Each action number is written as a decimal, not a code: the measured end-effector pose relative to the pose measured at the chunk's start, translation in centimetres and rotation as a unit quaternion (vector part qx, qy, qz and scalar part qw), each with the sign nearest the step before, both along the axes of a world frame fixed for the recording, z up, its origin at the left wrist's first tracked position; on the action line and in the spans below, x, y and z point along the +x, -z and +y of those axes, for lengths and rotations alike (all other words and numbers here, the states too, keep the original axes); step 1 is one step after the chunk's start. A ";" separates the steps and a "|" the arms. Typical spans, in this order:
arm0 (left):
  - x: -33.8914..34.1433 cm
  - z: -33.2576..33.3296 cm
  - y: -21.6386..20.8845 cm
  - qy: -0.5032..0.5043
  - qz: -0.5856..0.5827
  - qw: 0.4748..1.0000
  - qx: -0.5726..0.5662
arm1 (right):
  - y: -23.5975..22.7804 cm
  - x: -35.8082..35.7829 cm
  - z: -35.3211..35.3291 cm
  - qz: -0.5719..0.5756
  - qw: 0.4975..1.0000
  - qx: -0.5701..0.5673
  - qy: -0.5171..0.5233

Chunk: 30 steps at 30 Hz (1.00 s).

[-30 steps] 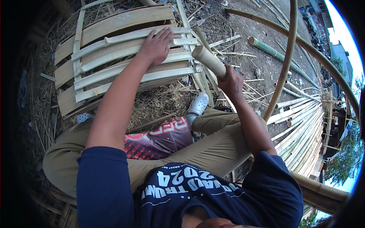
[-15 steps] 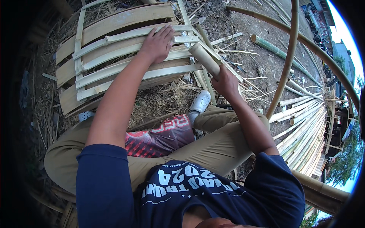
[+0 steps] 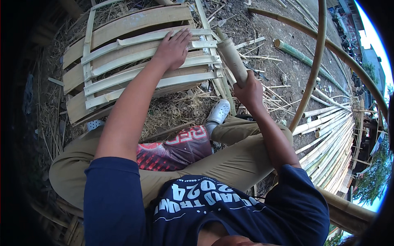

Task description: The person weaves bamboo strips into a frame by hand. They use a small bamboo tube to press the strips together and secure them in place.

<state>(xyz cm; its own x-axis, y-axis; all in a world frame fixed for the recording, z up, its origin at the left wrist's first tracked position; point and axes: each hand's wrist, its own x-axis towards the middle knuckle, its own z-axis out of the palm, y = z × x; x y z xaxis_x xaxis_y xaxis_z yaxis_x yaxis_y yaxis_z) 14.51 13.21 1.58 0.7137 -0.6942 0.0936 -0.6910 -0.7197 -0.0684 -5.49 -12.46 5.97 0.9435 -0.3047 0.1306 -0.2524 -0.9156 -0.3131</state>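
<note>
My left hand lies flat, fingers stretched out, on the pale split-bamboo slats of a frame resting on a wooden slatted pallet. The strips run crosswise over two end strips. My right hand is wrapped round the lower end of a short, thick length of bamboo, which tilts up and away beside the frame's right end. Its far end stands close to the right end strip; whether they touch I cannot tell.
Whole bamboo poles lie stacked at the right, with a green pole farther off. A curved bamboo pole rises right of my arm. Straw and splinters litter the ground near my white clog. A printed cloth lies between my legs.
My right hand and the bamboo length have moved slightly right and swung more upright, away from the slats' ends. My left hand stays flat on the slats.
</note>
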 end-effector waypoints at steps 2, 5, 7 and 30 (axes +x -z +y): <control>0.2 0.0 0.1 -0.008 0.003 1.000 -0.006 | 0.1 0.2 -0.6 0.017 1.000 -0.012 -0.006; 0.0 0.0 -0.1 -0.011 0.021 1.000 -0.015 | -0.2 0.1 -0.3 0.061 0.998 -0.024 -0.015; -0.1 -0.1 0.0 -0.005 0.003 1.000 -0.020 | 0.3 0.2 -0.4 0.100 0.994 -0.033 -0.043; -0.4 -0.1 -0.4 -0.005 0.028 0.999 -0.030 | 2.0 0.4 -2.5 0.019 0.997 -0.066 0.022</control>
<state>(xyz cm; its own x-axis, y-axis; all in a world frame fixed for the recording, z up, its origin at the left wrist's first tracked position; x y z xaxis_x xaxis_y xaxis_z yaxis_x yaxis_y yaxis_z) 14.06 13.13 2.01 0.7253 -0.6818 0.0954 -0.6858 -0.7277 0.0137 -5.12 -14.99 4.01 0.9346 -0.3288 0.1358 -0.3030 -0.9358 -0.1803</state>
